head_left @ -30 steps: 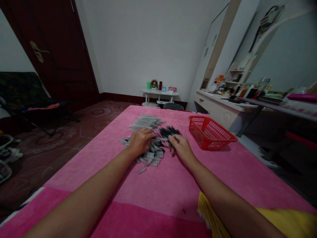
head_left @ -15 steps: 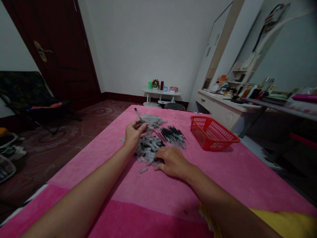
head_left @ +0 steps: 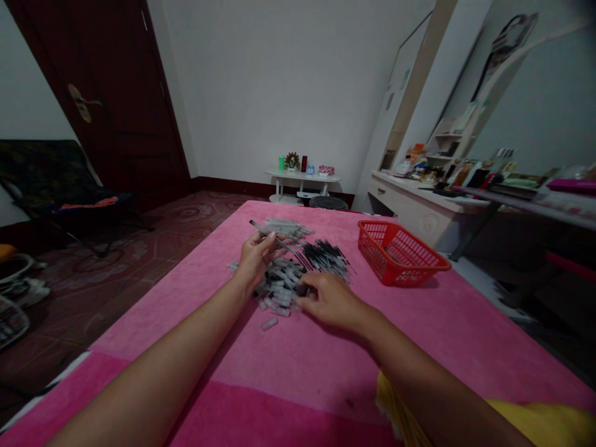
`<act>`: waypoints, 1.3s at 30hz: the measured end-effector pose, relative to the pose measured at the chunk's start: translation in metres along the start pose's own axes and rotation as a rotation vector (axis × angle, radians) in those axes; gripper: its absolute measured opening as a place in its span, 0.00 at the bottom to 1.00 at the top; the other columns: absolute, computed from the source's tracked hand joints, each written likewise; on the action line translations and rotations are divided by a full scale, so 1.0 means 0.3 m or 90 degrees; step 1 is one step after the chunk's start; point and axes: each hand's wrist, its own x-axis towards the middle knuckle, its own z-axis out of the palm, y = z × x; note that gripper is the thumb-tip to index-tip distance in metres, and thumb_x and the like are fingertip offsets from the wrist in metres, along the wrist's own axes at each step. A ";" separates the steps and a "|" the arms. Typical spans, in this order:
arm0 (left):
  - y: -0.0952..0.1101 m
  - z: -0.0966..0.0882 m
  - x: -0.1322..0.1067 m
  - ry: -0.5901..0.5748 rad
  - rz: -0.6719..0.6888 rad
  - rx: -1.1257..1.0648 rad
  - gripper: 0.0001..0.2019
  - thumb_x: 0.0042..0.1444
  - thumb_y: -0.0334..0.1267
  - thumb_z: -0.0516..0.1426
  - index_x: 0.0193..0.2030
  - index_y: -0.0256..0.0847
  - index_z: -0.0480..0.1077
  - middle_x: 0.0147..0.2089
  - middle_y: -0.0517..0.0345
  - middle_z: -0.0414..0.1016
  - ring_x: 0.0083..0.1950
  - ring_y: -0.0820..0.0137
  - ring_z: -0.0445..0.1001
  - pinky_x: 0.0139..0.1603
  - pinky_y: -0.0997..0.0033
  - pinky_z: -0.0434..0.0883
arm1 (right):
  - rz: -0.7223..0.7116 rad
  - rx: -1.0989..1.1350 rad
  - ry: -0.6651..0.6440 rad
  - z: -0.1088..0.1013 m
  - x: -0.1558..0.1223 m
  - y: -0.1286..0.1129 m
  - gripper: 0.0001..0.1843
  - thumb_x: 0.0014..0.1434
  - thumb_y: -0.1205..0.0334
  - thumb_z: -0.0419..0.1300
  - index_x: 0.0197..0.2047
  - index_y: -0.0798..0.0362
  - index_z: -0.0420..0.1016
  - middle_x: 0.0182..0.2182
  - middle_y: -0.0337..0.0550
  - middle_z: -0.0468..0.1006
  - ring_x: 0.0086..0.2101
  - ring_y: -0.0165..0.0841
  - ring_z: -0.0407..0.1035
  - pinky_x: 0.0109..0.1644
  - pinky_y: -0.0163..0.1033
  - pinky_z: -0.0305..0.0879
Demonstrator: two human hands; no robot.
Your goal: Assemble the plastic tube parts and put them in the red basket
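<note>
My left hand (head_left: 255,256) is closed on a slim pen (head_left: 255,225), its dark end pointing up and left and its thin end toward the right. My right hand (head_left: 331,300) is pinched at the right edge of a heap of clear pen caps (head_left: 282,282) with dark parts; a small cap seems to be between its fingertips, mostly hidden. Behind my left hand lies a pile of clear pen barrels (head_left: 288,230). To the right of the caps spreads a pile of black-ended pen refills (head_left: 328,257). One loose cap (head_left: 269,323) lies nearer to me.
A red plastic basket (head_left: 400,254) stands on the pink cloth (head_left: 298,354) at the right. Yellow fabric (head_left: 535,419) lies under my right forearm. Farther off are a small white table (head_left: 305,177), a dresser (head_left: 414,198) with bottles and a folding chair (head_left: 56,180).
The pen in my left hand has tipped from steep to nearly level, its thin end now to the right. My right hand has drawn up slightly, its fingers pinched together.
</note>
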 end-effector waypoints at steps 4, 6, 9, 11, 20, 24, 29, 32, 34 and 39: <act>-0.003 0.008 0.000 -0.002 -0.028 -0.037 0.14 0.45 0.37 0.66 0.35 0.36 0.69 0.36 0.56 0.78 0.38 0.67 0.79 0.38 0.72 0.76 | 0.122 0.178 0.179 0.021 0.033 0.065 0.04 0.51 0.64 0.59 0.31 0.54 0.73 0.24 0.38 0.75 0.24 0.29 0.67 0.27 0.32 0.57; -0.006 0.013 -0.001 -0.007 -0.042 -0.046 0.13 0.45 0.37 0.66 0.35 0.35 0.69 0.35 0.55 0.78 0.38 0.67 0.80 0.38 0.73 0.76 | 0.149 0.199 0.242 0.033 0.041 0.090 0.04 0.51 0.63 0.59 0.31 0.54 0.72 0.24 0.39 0.76 0.24 0.30 0.68 0.28 0.33 0.60; -0.012 0.022 -0.006 -0.019 -0.053 -0.039 0.14 0.45 0.37 0.67 0.34 0.34 0.69 0.35 0.55 0.78 0.37 0.66 0.80 0.36 0.73 0.77 | 0.161 0.215 0.277 0.039 0.041 0.101 0.06 0.51 0.61 0.60 0.32 0.54 0.73 0.25 0.40 0.76 0.24 0.30 0.68 0.28 0.33 0.61; -0.015 0.028 -0.010 -0.021 -0.053 -0.026 0.14 0.45 0.36 0.67 0.34 0.34 0.69 0.35 0.54 0.78 0.37 0.66 0.80 0.35 0.72 0.77 | 0.164 0.220 0.295 0.035 0.039 0.093 0.06 0.50 0.61 0.60 0.31 0.54 0.73 0.26 0.41 0.77 0.25 0.30 0.69 0.28 0.33 0.62; -0.032 0.046 -0.026 -0.009 -0.054 0.008 0.15 0.42 0.38 0.68 0.34 0.33 0.71 0.33 0.55 0.78 0.35 0.67 0.79 0.33 0.73 0.77 | 0.140 0.155 0.325 0.020 0.032 0.073 0.05 0.52 0.62 0.59 0.32 0.53 0.73 0.27 0.42 0.78 0.27 0.31 0.69 0.31 0.34 0.63; -0.034 0.068 -0.039 -0.007 -0.076 -0.009 0.16 0.40 0.37 0.69 0.32 0.34 0.70 0.31 0.55 0.78 0.35 0.66 0.80 0.34 0.72 0.77 | 0.111 0.107 0.339 0.016 0.027 0.081 0.06 0.54 0.62 0.58 0.36 0.54 0.74 0.31 0.43 0.78 0.28 0.32 0.69 0.32 0.35 0.62; -0.030 0.096 -0.054 0.000 -0.099 -0.052 0.16 0.40 0.32 0.69 0.33 0.36 0.67 0.31 0.58 0.78 0.36 0.65 0.80 0.39 0.68 0.77 | 0.052 0.016 0.340 -0.006 0.013 0.075 0.06 0.56 0.63 0.58 0.35 0.54 0.75 0.32 0.45 0.76 0.32 0.34 0.69 0.36 0.36 0.61; -0.039 0.105 -0.064 0.007 -0.103 -0.061 0.16 0.41 0.31 0.68 0.34 0.37 0.65 0.32 0.58 0.78 0.38 0.64 0.80 0.40 0.68 0.77 | 0.040 -0.033 0.347 -0.020 0.004 0.064 0.05 0.56 0.65 0.57 0.34 0.54 0.75 0.32 0.45 0.76 0.33 0.35 0.69 0.37 0.36 0.60; -0.048 0.110 -0.071 0.008 -0.099 -0.068 0.17 0.41 0.32 0.68 0.34 0.38 0.64 0.32 0.58 0.78 0.40 0.63 0.80 0.41 0.66 0.77 | 0.046 -0.045 0.354 -0.025 0.001 0.056 0.05 0.55 0.65 0.58 0.33 0.54 0.75 0.32 0.45 0.76 0.33 0.35 0.69 0.37 0.36 0.60; -0.058 0.118 -0.088 -0.039 -0.061 -0.073 0.20 0.40 0.34 0.69 0.33 0.39 0.62 0.33 0.57 0.77 0.42 0.61 0.79 0.43 0.64 0.76 | 0.090 0.041 0.351 -0.030 0.012 0.056 0.06 0.53 0.64 0.57 0.29 0.53 0.76 0.27 0.44 0.76 0.29 0.34 0.68 0.33 0.36 0.60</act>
